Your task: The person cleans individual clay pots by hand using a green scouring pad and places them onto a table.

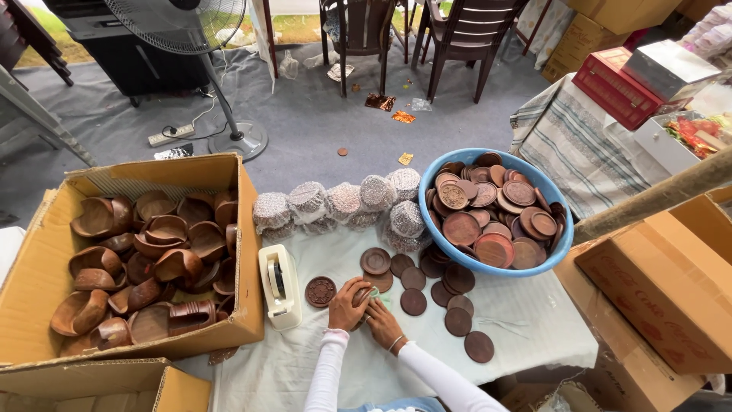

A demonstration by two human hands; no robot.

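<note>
My left hand [347, 303] and my right hand [381, 320] are pressed together on the white tablecloth [526, 320], closed around a small brown wooden disc [361, 295] with a bit of pale green tape or wrap showing between them. Both arms wear white sleeves. A carved round disc [320, 291] lies just left of my left hand. Several flat brown discs [414, 300] are scattered to the right of my hands. A white tape dispenser [280, 286] stands to the left.
A blue basin [435, 229] full of brown wooden lids sits behind the discs. Several wrapped round bundles [343, 202] line the table's far edge. A cardboard box [244, 229] of wooden bowls is at left, more boxes [663, 282] at right. A fan stand [238, 137] and chairs are beyond.
</note>
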